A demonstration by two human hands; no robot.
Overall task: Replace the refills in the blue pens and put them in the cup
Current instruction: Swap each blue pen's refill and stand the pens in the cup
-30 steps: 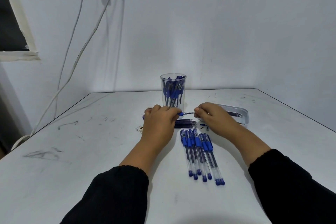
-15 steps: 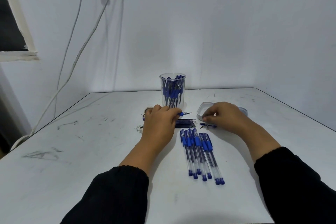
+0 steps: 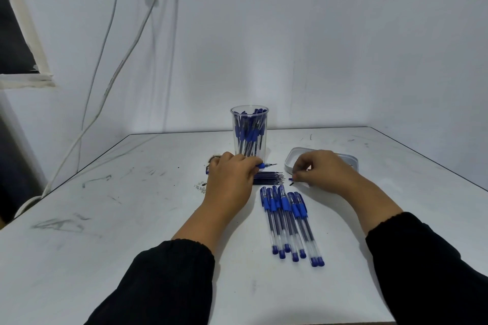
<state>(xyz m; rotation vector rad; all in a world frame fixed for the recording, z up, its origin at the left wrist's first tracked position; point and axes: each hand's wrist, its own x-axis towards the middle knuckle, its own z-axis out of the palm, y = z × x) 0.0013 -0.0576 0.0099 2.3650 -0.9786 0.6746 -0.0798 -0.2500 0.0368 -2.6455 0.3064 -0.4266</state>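
A clear plastic cup (image 3: pixel 249 124) holding several blue pens stands at the table's middle back. My left hand (image 3: pixel 231 179) grips a blue pen (image 3: pixel 265 165) just in front of the cup, its tip pointing right. My right hand (image 3: pixel 320 170) pinches a small dark blue piece (image 3: pixel 291 180) on the table beside the white tray (image 3: pixel 291 159). A bundle of dark refills (image 3: pixel 269 177) lies between my hands. Several blue pens (image 3: pixel 289 221) lie side by side nearer to me.
The white table (image 3: pixel 132 219) is scuffed with dark marks. Small bits (image 3: pixel 200 187) lie left of my left hand. White cables (image 3: pixel 113 71) hang down the wall at the left. The table's right edge (image 3: pixel 433 163) runs diagonally.
My right hand left the pen tip, moved right over the tray, then came down to the small blue piece on the table. My left hand kept hold of the pen.
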